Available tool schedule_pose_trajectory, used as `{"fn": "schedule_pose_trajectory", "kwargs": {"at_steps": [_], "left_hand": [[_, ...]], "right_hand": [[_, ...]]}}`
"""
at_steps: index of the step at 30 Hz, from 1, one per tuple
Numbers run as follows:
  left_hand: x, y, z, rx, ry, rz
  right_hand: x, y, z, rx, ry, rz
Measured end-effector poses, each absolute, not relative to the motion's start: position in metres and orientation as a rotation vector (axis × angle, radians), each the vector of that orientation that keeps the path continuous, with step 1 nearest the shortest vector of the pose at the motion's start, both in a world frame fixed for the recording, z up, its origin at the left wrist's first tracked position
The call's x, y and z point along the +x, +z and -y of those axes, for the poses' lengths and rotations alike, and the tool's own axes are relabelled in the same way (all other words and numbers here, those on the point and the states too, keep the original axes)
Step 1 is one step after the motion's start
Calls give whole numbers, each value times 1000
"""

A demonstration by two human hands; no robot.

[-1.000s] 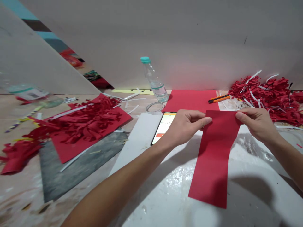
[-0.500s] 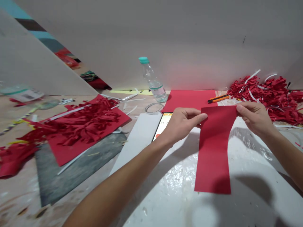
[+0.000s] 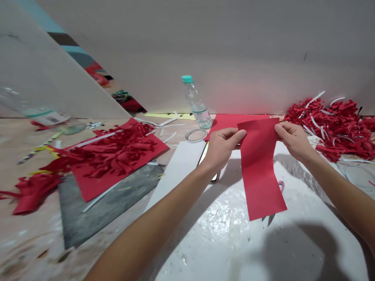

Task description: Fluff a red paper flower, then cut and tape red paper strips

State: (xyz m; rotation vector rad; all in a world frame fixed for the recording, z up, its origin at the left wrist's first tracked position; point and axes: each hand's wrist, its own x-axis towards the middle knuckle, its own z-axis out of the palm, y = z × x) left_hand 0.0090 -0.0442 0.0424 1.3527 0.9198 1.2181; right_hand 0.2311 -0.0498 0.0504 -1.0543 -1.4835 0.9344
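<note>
A long red paper strip (image 3: 260, 168) hangs over the white board (image 3: 216, 242), its lower part bent to the right. Its top left corner is pinched between the thumb and fingers of my left hand (image 3: 224, 146). My right hand (image 3: 293, 140) pinches the top right corner. Behind the strip's lower end lie scissors (image 3: 281, 186), mostly hidden, with a pink handle and the blade tips showing. Under my left wrist is a phone (image 3: 215, 178), partly covered.
A bottle (image 3: 200, 111) stands behind a tape roll (image 3: 196, 135). Cut red paper (image 3: 117, 152) lies on a red sheet at the left, above a grey mat (image 3: 88, 218). Red fringed bundles (image 3: 336, 121) lie at the back right. A red sheet (image 3: 219, 121) rests by the wall.
Both hands have shifted slightly left with the red strip, and its lower end has swung right and up. The scissors now show behind it. The view has shifted a little.
</note>
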Motion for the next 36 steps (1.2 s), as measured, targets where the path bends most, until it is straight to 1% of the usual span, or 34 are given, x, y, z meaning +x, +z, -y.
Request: {"fn": "schedule_pose_trajectory", "kwargs": {"at_steps": [4, 7, 8, 11, 14, 16, 19, 22, 24, 27, 28, 30, 32, 33, 34, 36], "left_hand": [[5, 57, 44, 1505, 1216, -922], [7, 85, 50, 1846, 1304, -856], [10, 95, 53, 1977, 1281, -855], [21, 115, 63, 2198, 1178, -859], [26, 120, 66, 2217, 1202, -892], [18, 119, 62, 2144, 1308, -971], [-10, 114, 43, 1927, 1572, -1126], [-48, 109, 17, 1731, 1721, -1182], [-71, 105, 1, 1633, 1701, -1181], [-91, 99, -10, 1515, 1812, -1287], [-93, 97, -9, 1529, 1797, -1331], [-85, 91, -1, 1639, 1744, -1393], [-64, 82, 13, 1859, 1697, -1321], [-50, 77, 22, 2034, 1666, -1215], [-34, 71, 30, 2238, 1585, -1111], [-2, 57, 45, 2612, 1585, -803]], "right_hand": [[231, 71, 65, -1164, 501, 1656], [227, 97, 82, -1170, 319, 1879], [224, 105, 87, -1162, 272, 1975], [217, 122, 96, -1139, 192, 2132], [217, 125, 98, -1143, 192, 2149], [225, 120, 96, -1164, 173, 2112], [249, 106, 93, -1224, 152, 2056], [287, 87, 90, -1288, 256, 2047], [318, 75, 88, -1370, 421, 2039], [364, 62, 87, -1512, 599, 1963], [375, 59, 87, -1561, 617, 1935], [385, 57, 85, -1660, 494, 1818], [374, 56, 82, -1653, 549, 1685], [360, 55, 81, -1608, 651, 1570], [342, 54, 79, -1532, 879, 1486], [300, 48, 76, -1375, 1362, 1354]]}}
